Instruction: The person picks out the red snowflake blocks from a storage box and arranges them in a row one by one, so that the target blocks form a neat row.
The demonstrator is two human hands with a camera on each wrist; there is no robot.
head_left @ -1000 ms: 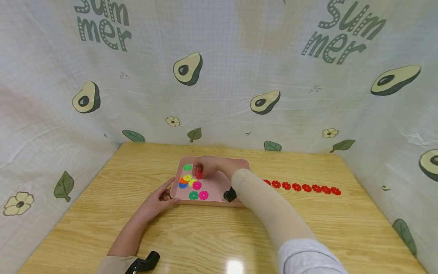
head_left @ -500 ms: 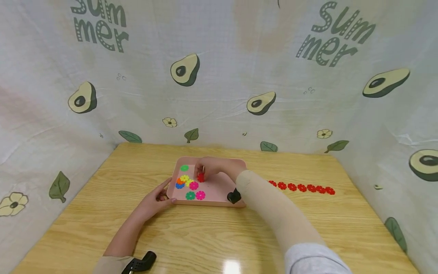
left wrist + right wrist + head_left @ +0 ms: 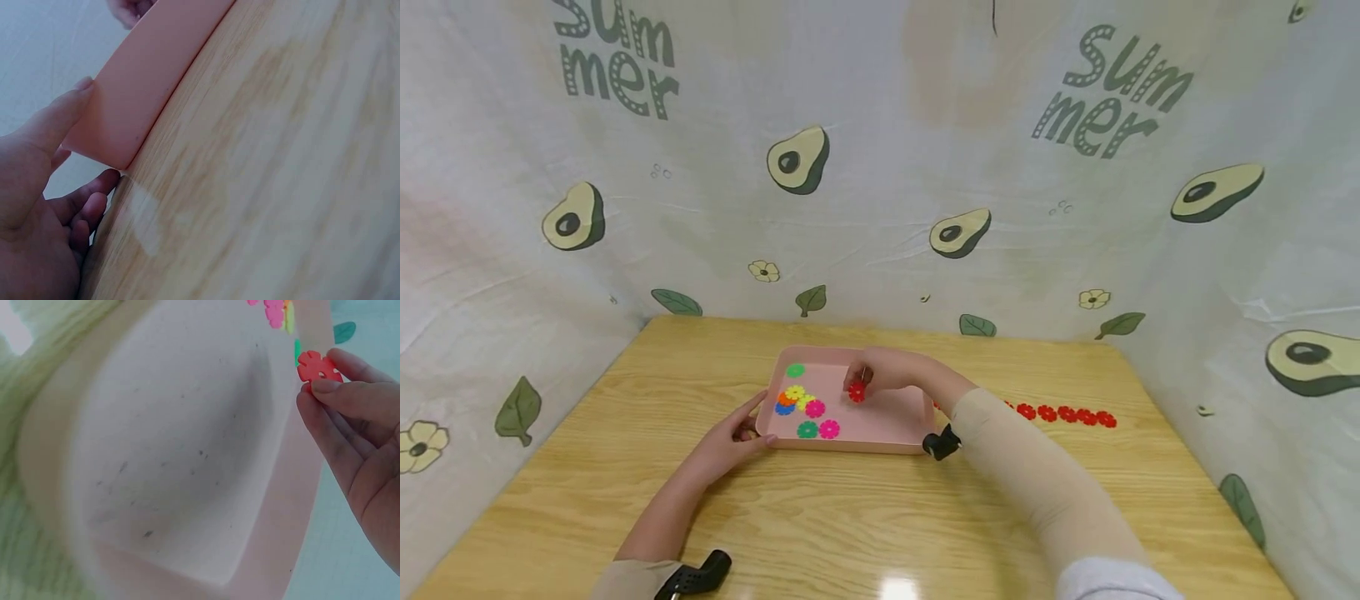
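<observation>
A pink tray (image 3: 880, 425) lies on the wooden table. My left hand (image 3: 728, 446) grips its near left corner, the thumb (image 3: 59, 119) against the front wall and other fingers around the left side. Over the middle of the tray, my right hand (image 3: 891, 371) pinches a red flower-shaped plastic disc (image 3: 319, 365) between thumb and fingertips. Several more discs lie in the tray's left half: a light green disc (image 3: 795, 371), an overlapping yellow, orange and blue cluster (image 3: 790, 398), a pink disc (image 3: 815, 408), and a dark green disc (image 3: 807, 430) beside another pink disc (image 3: 830, 429).
To the right of the tray a row of red discs (image 3: 1067, 414) runs across the table (image 3: 820, 517), partly hidden behind the right forearm. A white curtain (image 3: 865, 167) printed with avocados and leaves stands behind the table and along its sides.
My right hand has lifted the red disc and moved right, towards the middle of the tray. The left hand stays at the tray corner. The whole head view has shifted slightly.
</observation>
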